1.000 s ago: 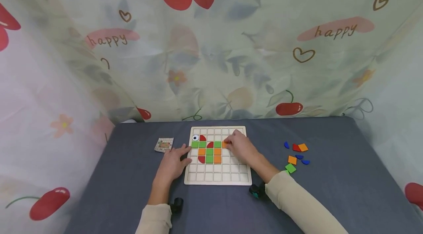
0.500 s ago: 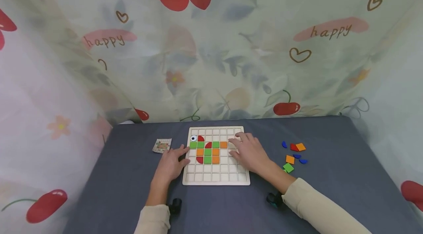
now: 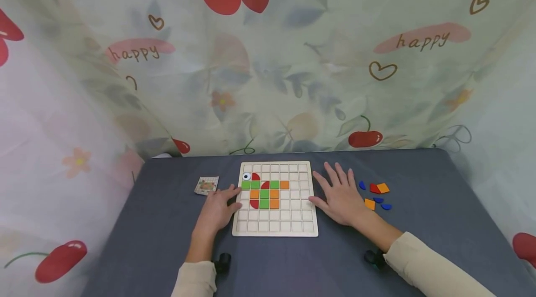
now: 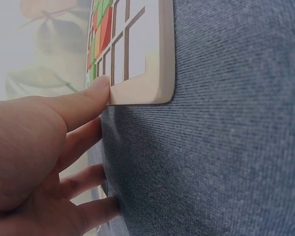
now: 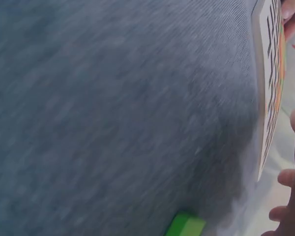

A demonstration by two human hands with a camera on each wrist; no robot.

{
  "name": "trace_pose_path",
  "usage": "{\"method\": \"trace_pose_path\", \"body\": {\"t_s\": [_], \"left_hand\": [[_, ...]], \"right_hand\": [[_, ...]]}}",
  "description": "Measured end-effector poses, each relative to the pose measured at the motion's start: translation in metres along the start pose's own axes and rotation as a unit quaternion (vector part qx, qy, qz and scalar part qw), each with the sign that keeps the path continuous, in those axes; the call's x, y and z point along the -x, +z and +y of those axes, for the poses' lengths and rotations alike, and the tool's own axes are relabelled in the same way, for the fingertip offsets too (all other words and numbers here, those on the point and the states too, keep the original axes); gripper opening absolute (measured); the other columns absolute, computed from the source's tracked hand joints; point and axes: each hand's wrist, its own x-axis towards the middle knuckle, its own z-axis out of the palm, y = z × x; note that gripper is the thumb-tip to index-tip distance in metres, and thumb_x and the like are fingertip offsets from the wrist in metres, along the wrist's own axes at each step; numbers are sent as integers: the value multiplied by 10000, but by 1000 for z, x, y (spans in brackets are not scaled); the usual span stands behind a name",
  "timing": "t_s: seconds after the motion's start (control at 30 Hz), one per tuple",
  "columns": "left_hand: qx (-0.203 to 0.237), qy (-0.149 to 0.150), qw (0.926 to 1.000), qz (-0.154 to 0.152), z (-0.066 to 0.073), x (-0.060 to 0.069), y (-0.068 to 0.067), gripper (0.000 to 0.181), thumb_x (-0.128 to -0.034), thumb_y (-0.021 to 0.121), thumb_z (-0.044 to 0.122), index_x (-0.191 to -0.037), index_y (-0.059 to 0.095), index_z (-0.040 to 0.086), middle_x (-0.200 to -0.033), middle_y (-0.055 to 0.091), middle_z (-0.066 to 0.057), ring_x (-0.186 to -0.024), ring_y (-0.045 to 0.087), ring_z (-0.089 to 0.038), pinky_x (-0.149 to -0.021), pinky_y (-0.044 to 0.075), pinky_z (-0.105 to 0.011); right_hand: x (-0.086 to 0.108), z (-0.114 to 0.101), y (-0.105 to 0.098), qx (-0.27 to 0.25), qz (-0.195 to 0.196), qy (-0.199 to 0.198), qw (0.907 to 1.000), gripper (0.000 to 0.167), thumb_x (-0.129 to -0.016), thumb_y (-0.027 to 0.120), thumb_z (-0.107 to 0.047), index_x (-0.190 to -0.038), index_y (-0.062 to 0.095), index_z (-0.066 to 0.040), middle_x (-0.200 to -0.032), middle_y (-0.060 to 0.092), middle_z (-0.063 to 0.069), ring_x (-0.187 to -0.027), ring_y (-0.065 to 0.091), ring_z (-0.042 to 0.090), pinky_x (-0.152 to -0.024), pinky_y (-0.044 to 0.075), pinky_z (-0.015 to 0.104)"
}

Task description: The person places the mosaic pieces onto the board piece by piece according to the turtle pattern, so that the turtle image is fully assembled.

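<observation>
A pale wooden grid board (image 3: 296,215) lies on the table, with green, orange and red tiles set in its upper left cells and a round eye tile (image 3: 246,176) at the far left. An orange tile (image 3: 284,185) ends the row on the right. My left hand (image 3: 217,209) touches the board's left edge; its thumb (image 4: 96,96) lies on the frame in the left wrist view. Beside the right edge, my right hand (image 3: 343,199) has its fingers spread and holds nothing. A green tile (image 5: 187,226) shows in the right wrist view, hidden from the head view by my right hand and arm.
Loose pieces lie right of my right hand: a red piece (image 3: 374,188), an orange square (image 3: 383,188), another orange square (image 3: 370,204) and several blue pieces (image 3: 386,206). A small picture card (image 3: 206,185) sits left of the board. Printed cloth (image 3: 276,78) hangs behind the table.
My right hand has let go of the orange tile at the row's right end and moved right, off the board, its fingers spreading. My left hand has stayed at the left edge.
</observation>
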Motion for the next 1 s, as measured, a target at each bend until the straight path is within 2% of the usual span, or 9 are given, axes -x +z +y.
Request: {"method": "trace_pose_path", "body": {"t_s": [0.23,0.47,0.83,1.0], "left_hand": [[53,59,10000,-9,0,3,1,554,-962,714,258,-1491,553,212,-1588,478,-82,-1504,323,-496,-1219,295,-654],[23,62,10000,32,0,4,0,552,-960,717,256,-1487,559,209,-1581,485,-83,-1498,331,-501,-1212,308,-652],[25,136,9999,22,0,2,-1,539,-964,711,255,-1481,566,204,-1583,482,-96,-1501,323,-504,-1217,301,-652],[44,102,9999,41,-1,1,1,548,-963,714,265,-1485,560,210,-1587,477,-86,-1504,326,-495,-1217,305,-648]], "right_hand": [[16,21,1,-152,10,232,9996,746,-967,585,-585,-1564,428,-165,-1660,283,229,-1534,217,500,-1217,139,759],[28,42,-5,-244,160,368,9989,707,-988,590,-541,-1542,451,-125,-1617,331,268,-1494,270,522,-1179,184,784],[45,88,-17,-945,173,831,9919,695,-1014,594,-472,-1535,408,-50,-1601,260,339,-1471,189,591,-1148,152,806],[50,102,-18,-1023,125,1004,9896,699,-1008,608,-471,-1520,415,-36,-1589,265,352,-1455,191,601,-1122,209,805]]}}
